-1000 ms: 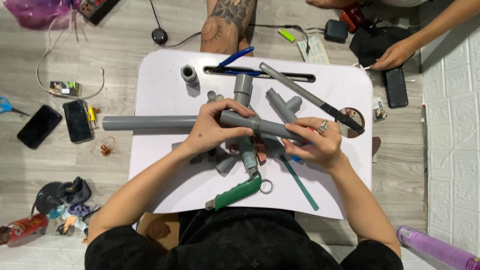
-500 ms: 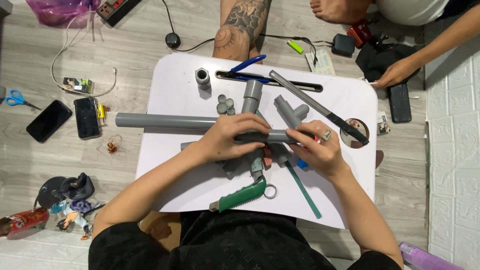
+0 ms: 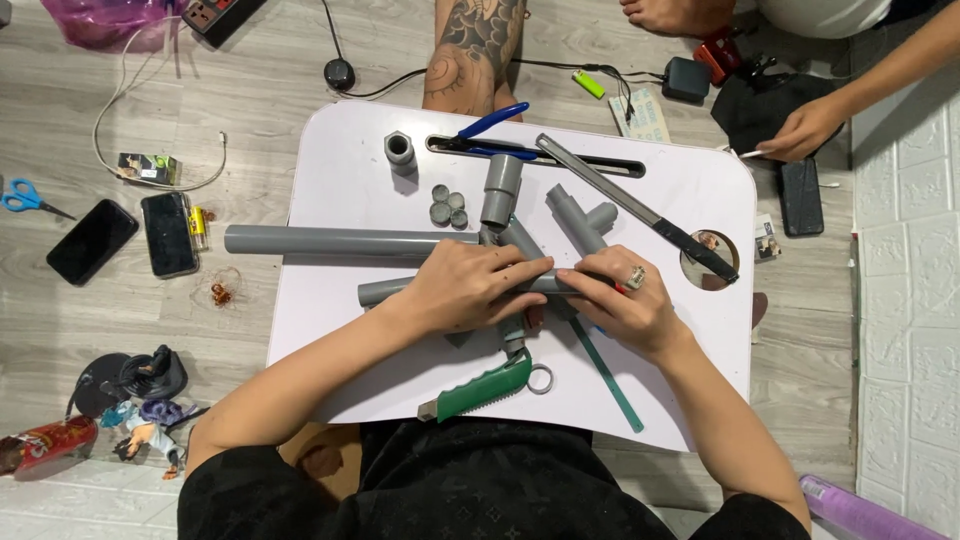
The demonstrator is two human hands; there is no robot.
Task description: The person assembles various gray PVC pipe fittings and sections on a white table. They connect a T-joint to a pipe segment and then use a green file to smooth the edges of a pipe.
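Observation:
A white low table point(image 3: 330, 170) carries grey plastic pipes and fittings. My left hand point(image 3: 470, 290) and my right hand point(image 3: 625, 305) meet at the table's middle, both closed around a short grey pipe point(image 3: 385, 291) that sticks out left of my left hand. My right hand wears a ring. A long grey pipe point(image 3: 330, 240) lies just above my left hand. Two tee fittings point(image 3: 500, 190) point(image 3: 580, 215) sit behind the hands, partly hidden. A green-handled saw point(image 3: 485, 388) and a thin green blade point(image 3: 608, 368) lie near the front edge.
Small grey caps point(image 3: 447, 205), a coupling point(image 3: 399, 148), blue-handled pliers point(image 3: 490, 125) and a long black-handled tool point(image 3: 640, 205) lie at the table's back. A tattooed leg point(image 3: 470, 50) and another person's hand point(image 3: 805, 130) are beyond it. Two phones point(image 3: 90, 240) and scissors point(image 3: 25, 198) lie on the floor, left.
Both hands have slid toward me, off the long pipe's end and onto the short pipe. The view has tilted slightly, so the table sits lower in frame.

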